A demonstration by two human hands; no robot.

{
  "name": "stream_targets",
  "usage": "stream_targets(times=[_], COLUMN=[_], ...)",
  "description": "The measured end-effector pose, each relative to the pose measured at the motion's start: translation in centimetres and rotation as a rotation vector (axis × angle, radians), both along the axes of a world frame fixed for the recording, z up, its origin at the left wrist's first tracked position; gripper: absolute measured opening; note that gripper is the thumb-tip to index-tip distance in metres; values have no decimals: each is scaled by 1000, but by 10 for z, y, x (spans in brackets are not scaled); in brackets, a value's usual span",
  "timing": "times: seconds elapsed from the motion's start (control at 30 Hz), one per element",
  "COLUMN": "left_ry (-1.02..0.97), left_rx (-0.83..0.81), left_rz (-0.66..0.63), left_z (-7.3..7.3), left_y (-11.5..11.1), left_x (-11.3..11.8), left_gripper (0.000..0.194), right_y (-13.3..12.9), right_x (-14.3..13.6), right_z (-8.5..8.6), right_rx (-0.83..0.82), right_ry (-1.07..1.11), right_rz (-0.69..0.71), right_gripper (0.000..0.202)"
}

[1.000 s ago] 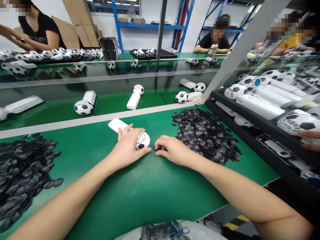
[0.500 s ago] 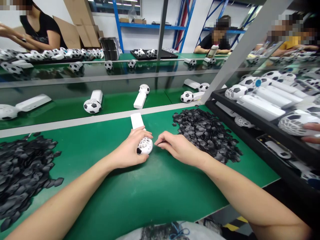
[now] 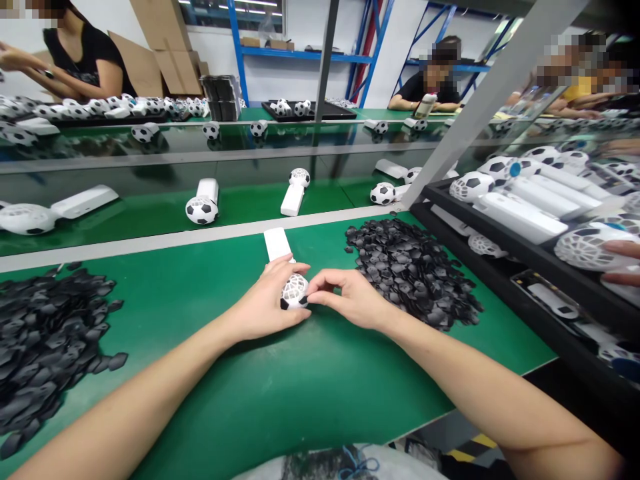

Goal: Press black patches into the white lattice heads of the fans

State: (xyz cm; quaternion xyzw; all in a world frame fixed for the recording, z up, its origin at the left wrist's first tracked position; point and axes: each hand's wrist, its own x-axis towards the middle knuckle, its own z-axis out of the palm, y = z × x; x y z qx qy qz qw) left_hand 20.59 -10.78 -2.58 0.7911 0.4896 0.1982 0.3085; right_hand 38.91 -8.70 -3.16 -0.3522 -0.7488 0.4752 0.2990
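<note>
In the head view my left hand [image 3: 265, 300] is wrapped round the ball end of a white device [image 3: 295, 292], which has a white lattice and black patches. Its flat white handle [image 3: 277, 244] points away from me on the green table [image 3: 240, 413]. My right hand [image 3: 345, 297] is pinched at the ball's right side, fingertips touching it at a black patch; a small black piece seems to be between them, mostly hidden. Beside my right hand lies a heap of small black pieces [image 3: 410, 267].
Another heap of black pieces [image 3: 45, 347] lies at the left. Beyond the table's pale rail [image 3: 240, 233], ball-ended devices [image 3: 202, 210] lie on a green belt. Black trays [image 3: 500, 233] of devices stand at the right, near a person's fingers [image 3: 623, 260]. Several people sit beyond.
My right hand has moved slightly left and now meets the ball. The ball has turned and shifted a little right in my left hand. Devices on the near belt have moved right.
</note>
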Motion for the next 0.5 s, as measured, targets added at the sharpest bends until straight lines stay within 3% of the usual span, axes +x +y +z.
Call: stream_targets(times=[0.3,0.5], left_ry=[-24,-53], left_rx=[52,79], left_rz=[35,19], left_z=[-2,-3], left_y=[-1,-2], left_x=[3,4], left_gripper=[44,37], right_y=[8,16], right_x=[0,-2], right_z=[-2,-10], right_rx=[124,113], right_ry=[-30,-48], right_rz=[67,11], right_gripper=[5,16])
